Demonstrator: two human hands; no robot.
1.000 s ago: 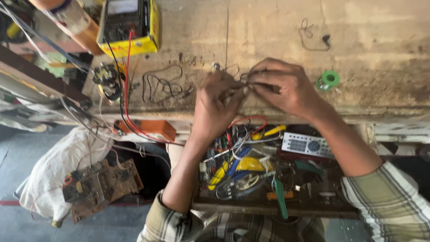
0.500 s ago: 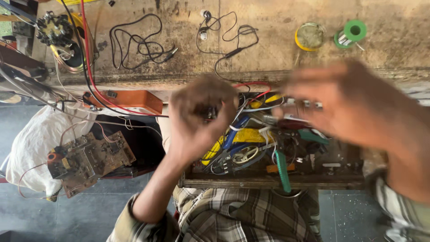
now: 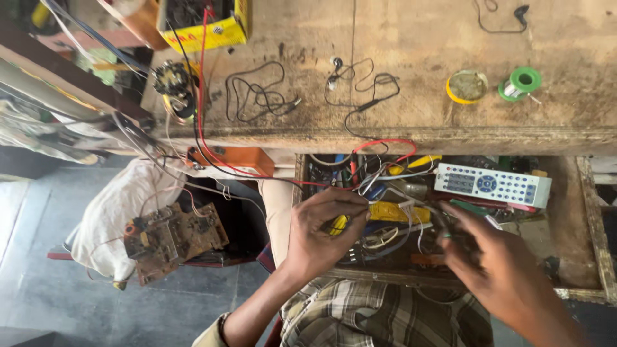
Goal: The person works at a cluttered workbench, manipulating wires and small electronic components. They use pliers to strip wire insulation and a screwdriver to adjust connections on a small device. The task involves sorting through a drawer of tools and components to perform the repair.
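My left hand (image 3: 321, 234) hovers over the left part of an open wooden drawer (image 3: 588, 215) full of tools and wires. Its thumb and fingertips are pinched together at a thin pale wire (image 3: 371, 193). A yellow-handled tool (image 3: 392, 212) lies just past those fingers. My right hand (image 3: 498, 270) is blurred, with its fingers spread above the drawer's middle, close to a green-handled tool (image 3: 472, 207), and it holds nothing. A black earphone set (image 3: 360, 90) lies loose on the workbench (image 3: 418, 38) above the drawer.
A grey remote control (image 3: 491, 185) rests at the drawer's back right. On the bench are a black cable (image 3: 257, 96), a yellow tin (image 3: 467, 87), a green solder spool (image 3: 520, 82) and a yellow meter (image 3: 205, 22) with red and black leads. Circuit boards (image 3: 173, 238) lie on a white bag at the left.
Both hands dropped from the bench top, where they held the earphone wire together, down to the drawer. The earphones now lie on the bench. The view tilted down.
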